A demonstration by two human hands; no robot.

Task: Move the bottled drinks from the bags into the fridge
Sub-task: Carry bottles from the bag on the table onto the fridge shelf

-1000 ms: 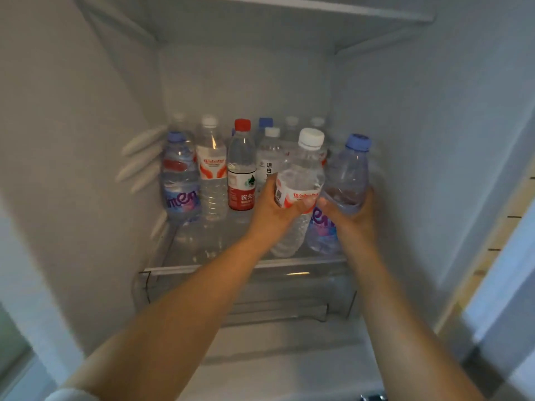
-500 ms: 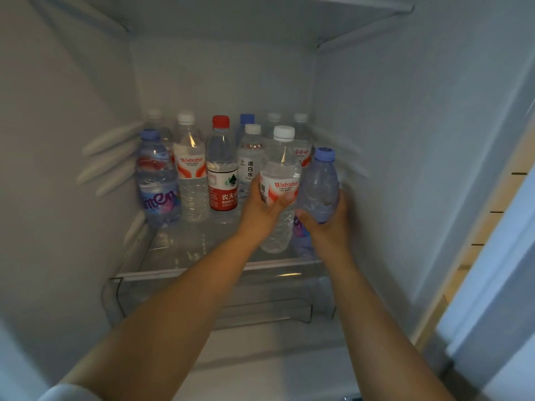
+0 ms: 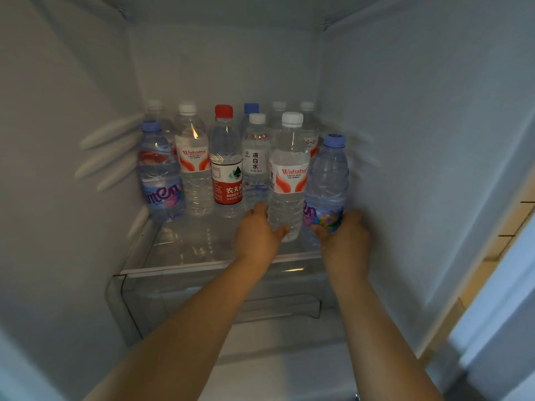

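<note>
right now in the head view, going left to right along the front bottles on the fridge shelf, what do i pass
blue-capped bottle → white-capped Wahaha bottle → red-capped Nongfu Spring bottle → white-labelled bottle → Wahaha bottle in left hand → blue-capped bottle in right hand

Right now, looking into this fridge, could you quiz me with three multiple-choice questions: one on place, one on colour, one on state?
1. Where does the bottle in the right hand stand?
A. far left
B. nearest the right wall
C. in the drawer

2. What colour is the Nongfu Spring bottle's cap?
A. red
B. green
C. black

3. How is the left hand?
A. hanging idle
B. flat on the glass shelf
C. gripping the white-capped Wahaha bottle

Answers: B, the blue-capped bottle stands beside that wall; A, its cap is red; C, fingers wrap its lower body.
</note>
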